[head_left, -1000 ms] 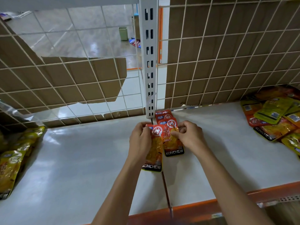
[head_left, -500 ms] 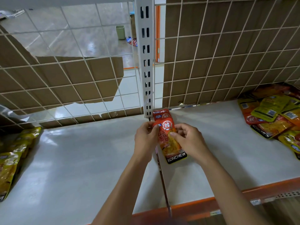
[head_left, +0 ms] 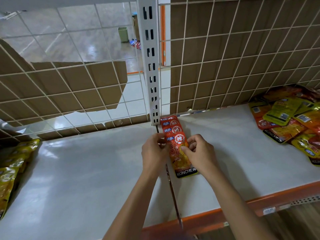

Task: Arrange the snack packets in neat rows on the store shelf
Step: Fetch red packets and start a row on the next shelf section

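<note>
From my remote seat, I see both hands closed on one glossy red-orange foil snack packet (head_left: 179, 160) with a black "KONCHEW" band along its near end. The left hand (head_left: 153, 154) pinches the packet's left edge near the top between thumb and curled fingers. The right hand (head_left: 201, 154) has its thumb on the packet's face and its fingers curled at the right edge. The packet lies lengthwise on the white shelf board (head_left: 86, 170), just right of the dark seam (head_left: 173, 191) between two boards. Its far end overlaps a short row of matching red packets (head_left: 170, 124) that runs back to the foot of the white slotted upright post (head_left: 150, 66).

Behind the row stands a white wire mesh back panel (head_left: 242, 58) with torn brown cardboard (head_left: 78, 87) behind it. Well apart to the right lies a loose heap of yellow and orange packets (head_left: 290, 122). More yellow packets (head_left: 10, 170) lie at the far left edge. An orange front rail (head_left: 259, 203) edges the shelf nearest me.
</note>
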{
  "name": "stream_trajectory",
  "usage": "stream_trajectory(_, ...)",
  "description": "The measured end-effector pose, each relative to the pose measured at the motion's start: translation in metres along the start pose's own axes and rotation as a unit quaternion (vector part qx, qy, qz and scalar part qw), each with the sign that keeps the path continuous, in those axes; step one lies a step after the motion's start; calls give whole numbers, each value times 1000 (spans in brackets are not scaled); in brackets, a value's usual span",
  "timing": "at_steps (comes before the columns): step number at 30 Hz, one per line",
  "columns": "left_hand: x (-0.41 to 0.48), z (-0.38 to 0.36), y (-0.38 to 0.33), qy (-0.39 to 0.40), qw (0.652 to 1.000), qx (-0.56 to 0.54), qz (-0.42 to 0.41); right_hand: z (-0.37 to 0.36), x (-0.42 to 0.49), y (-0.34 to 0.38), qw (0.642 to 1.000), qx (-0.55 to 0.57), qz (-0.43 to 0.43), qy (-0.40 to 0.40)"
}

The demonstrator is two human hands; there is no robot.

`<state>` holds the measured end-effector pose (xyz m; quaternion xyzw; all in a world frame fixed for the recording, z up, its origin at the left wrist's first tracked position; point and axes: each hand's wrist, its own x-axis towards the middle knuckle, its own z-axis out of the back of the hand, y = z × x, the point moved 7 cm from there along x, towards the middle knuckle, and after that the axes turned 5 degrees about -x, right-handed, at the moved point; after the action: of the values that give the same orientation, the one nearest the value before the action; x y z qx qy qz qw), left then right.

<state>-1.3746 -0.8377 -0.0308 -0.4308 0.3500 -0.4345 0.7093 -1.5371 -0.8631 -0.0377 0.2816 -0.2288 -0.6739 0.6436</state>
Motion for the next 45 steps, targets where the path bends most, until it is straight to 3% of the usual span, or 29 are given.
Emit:
stream_trajectory(19, 2, -1, 3, 33, 999, 23, -18, -1, -8, 5, 997, -71, -23, -34)
stream_trajectory(23, 2, 1, -1, 18, 996, 82, -35, 1, -12, 5, 997, -64, -22, -43)
stream_trajectory(28, -14, 2, -20, -17, 978, 178, -109, 24, -24, -10, 996, -41, -3, -83)
stream_trajectory(33, -32, -13, -43, -53, 932, 289, -212, 70, -32, -45, 989, -95, 10, -114)
stream_trajectory(38, -50, -62, -65, -64, 913, 283, -288, 125, -41, -93, 980, -123, -12, -155)
stream_trajectory(45, -64, -156, -92, 15, 908, 255, -333, 185, -44, -167, 972, -111, -69, -196)
